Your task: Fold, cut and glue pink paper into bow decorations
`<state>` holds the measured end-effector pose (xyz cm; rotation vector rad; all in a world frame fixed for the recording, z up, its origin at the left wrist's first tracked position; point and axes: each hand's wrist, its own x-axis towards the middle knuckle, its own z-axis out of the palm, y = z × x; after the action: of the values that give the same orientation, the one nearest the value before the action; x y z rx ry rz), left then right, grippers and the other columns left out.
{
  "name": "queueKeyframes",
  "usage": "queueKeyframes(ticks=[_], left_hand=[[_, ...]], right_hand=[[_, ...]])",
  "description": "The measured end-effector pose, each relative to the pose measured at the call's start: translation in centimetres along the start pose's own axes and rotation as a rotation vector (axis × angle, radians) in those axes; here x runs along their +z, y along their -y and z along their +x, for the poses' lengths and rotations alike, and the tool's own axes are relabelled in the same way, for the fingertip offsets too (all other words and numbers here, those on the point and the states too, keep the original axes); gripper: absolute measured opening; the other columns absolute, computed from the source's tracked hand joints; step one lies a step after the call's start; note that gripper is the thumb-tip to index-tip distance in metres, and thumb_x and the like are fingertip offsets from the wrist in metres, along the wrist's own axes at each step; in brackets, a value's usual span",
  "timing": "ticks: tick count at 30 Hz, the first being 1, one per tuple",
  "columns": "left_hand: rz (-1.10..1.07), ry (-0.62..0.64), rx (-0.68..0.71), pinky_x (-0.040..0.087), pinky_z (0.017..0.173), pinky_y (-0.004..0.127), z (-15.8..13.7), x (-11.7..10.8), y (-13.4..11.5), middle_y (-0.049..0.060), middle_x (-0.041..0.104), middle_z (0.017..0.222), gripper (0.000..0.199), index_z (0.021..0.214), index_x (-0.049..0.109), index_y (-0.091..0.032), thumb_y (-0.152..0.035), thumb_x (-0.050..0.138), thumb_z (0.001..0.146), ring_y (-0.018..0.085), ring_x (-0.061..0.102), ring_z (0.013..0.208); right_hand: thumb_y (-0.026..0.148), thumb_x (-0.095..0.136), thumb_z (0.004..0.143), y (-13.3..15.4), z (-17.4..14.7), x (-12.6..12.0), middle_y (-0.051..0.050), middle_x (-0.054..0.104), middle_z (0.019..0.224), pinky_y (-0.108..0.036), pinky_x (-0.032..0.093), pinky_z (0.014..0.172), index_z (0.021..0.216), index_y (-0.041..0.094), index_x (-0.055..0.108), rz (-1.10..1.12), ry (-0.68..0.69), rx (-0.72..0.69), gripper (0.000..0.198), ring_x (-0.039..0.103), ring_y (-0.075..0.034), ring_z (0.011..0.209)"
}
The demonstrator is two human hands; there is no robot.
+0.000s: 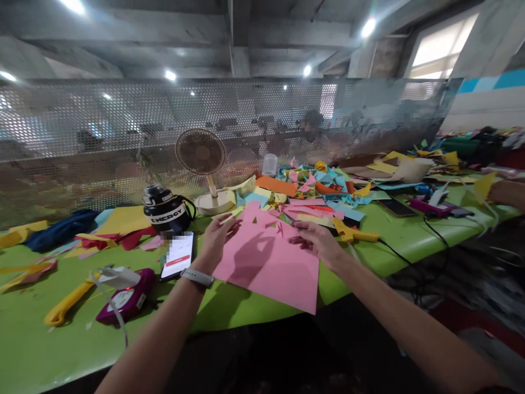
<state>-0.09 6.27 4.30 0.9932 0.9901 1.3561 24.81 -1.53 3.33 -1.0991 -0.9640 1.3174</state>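
Observation:
A large pink sheet (266, 262), felt or paper by its look, lies on the green table with a ragged, cut-up far edge. My left hand (219, 238) is over its left side, fingers bent and apart, with nothing visible in them. At the right side of the sheet, my right hand (314, 238) has curled fingers. A thin dark sliver pokes out by its fingertips, too small to name. Small pink pieces (281, 229) are between the hands, near the sheet's far edge.
A black jug (166, 210), a lit phone (178, 256) and a small fan (200, 153) are at left. Nearer are a yellow-handled tool (74, 301) and a purple box (127, 298). A corded yellow glue gun (355, 234) lies right. Coloured scraps (324, 183) pile up behind.

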Motion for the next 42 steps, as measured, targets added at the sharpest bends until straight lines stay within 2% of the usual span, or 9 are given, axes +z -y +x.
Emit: queueKeyframes(ticks=[5, 12, 15, 19, 22, 27, 32, 38, 42], left_hand=[[-0.1, 0.213, -0.387, 0.056, 0.07, 0.03, -0.3, 3.4, 2.0, 0.011, 0.072, 0.082, 0.037, 0.087, 0.066, -0.014, -0.051, 0.063, 0.084, 0.018, 0.069, 0.072], [-0.203, 0.226, -0.238, 0.054, 0.056, 0.022, 1.5, 4.3, 3.7, -0.002, 0.064, 0.067, 0.028, 0.077, 0.067, -0.013, -0.031, 0.084, 0.064, 0.008, 0.057, 0.053], [-0.188, 0.249, -0.236, 0.053, 0.053, 0.022, 1.7, 3.6, 3.7, -0.003, 0.06, 0.065, 0.031, 0.074, 0.066, -0.013, -0.031, 0.086, 0.059, 0.008, 0.054, 0.053], [-0.164, 0.286, -0.254, 0.051, 0.051, 0.021, 1.3, 3.5, 3.6, -0.003, 0.057, 0.064, 0.031, 0.075, 0.065, -0.014, -0.032, 0.085, 0.061, 0.008, 0.051, 0.053], [-0.178, 0.259, -0.28, 0.049, 0.051, 0.02, 1.2, 3.7, 4.0, -0.005, 0.053, 0.06, 0.027, 0.072, 0.063, -0.015, -0.032, 0.083, 0.063, 0.007, 0.049, 0.051], [-0.173, 0.275, -0.351, 0.047, 0.05, 0.022, 1.3, 3.8, 4.8, -0.002, 0.06, 0.065, 0.028, 0.078, 0.064, -0.017, -0.039, 0.078, 0.068, 0.01, 0.054, 0.052], [-0.049, 0.279, -0.276, 0.033, 0.04, 0.018, 0.4, 4.1, 4.4, -0.006, 0.047, 0.052, 0.032, 0.066, 0.059, -0.017, -0.041, 0.079, 0.065, 0.007, 0.042, 0.043], [-0.168, 0.334, -0.236, 0.049, 0.059, 0.022, -0.4, 4.7, 3.8, -0.004, 0.055, 0.057, 0.029, 0.062, 0.061, -0.016, -0.037, 0.081, 0.065, 0.009, 0.052, 0.055], [-0.217, 0.28, -0.211, 0.054, 0.07, 0.026, -0.6, 5.1, 4.4, 0.0, 0.064, 0.07, 0.031, 0.069, 0.067, -0.015, -0.039, 0.084, 0.061, 0.011, 0.059, 0.066]], right_hand=[[0.017, 0.061, 0.078, -1.3, 1.4, 2.5, -0.001, 0.071, 0.081, -0.027, 0.053, 0.07, 0.107, 0.023, 0.061, 0.184, 0.03, -0.037, 0.03, 0.072, -0.017, 0.08], [0.025, 0.06, 0.082, -1.0, 2.8, 3.8, -0.003, 0.072, 0.083, -0.033, 0.056, 0.074, 0.116, 0.023, 0.062, -0.077, 0.128, -0.01, 0.034, 0.071, -0.017, 0.074], [0.024, 0.063, 0.078, -0.3, 3.7, 2.9, -0.007, 0.071, 0.105, -0.037, 0.054, 0.085, 0.114, 0.024, 0.066, -0.282, 0.158, -0.205, 0.036, 0.068, -0.021, 0.098], [0.018, 0.071, 0.068, -0.1, 4.8, 2.1, -0.005, 0.051, 0.142, -0.038, 0.053, 0.091, 0.117, 0.029, 0.067, -0.447, 0.278, -0.395, 0.05, 0.05, -0.025, 0.127], [0.021, 0.073, 0.07, -0.7, 5.4, 2.0, -0.007, 0.058, 0.133, -0.04, 0.057, 0.085, 0.115, 0.03, 0.068, -0.398, 0.377, -0.334, 0.047, 0.052, -0.028, 0.125], [0.024, 0.075, 0.071, -1.7, 5.9, 1.7, -0.007, 0.06, 0.128, -0.043, 0.053, 0.094, 0.088, 0.03, 0.077, -0.432, 0.346, -0.411, 0.017, 0.054, -0.028, 0.121], [0.027, 0.074, 0.075, -1.9, 5.9, 1.4, -0.005, 0.052, 0.136, -0.045, 0.049, 0.099, 0.094, 0.032, 0.077, -0.52, 0.422, -0.463, 0.02, 0.053, -0.025, 0.122], [0.034, 0.074, 0.077, -1.5, 5.8, 1.8, -0.004, 0.056, 0.132, -0.046, 0.037, 0.109, 0.082, 0.03, 0.077, -0.492, 0.375, -0.439, 0.007, 0.049, -0.023, 0.126], [0.045, 0.071, 0.079, -1.2, 5.5, 2.4, -0.008, 0.056, 0.129, -0.042, 0.041, 0.104, 0.079, 0.024, 0.073, -0.427, 0.289, -0.323, 0.021, 0.049, -0.023, 0.125]])
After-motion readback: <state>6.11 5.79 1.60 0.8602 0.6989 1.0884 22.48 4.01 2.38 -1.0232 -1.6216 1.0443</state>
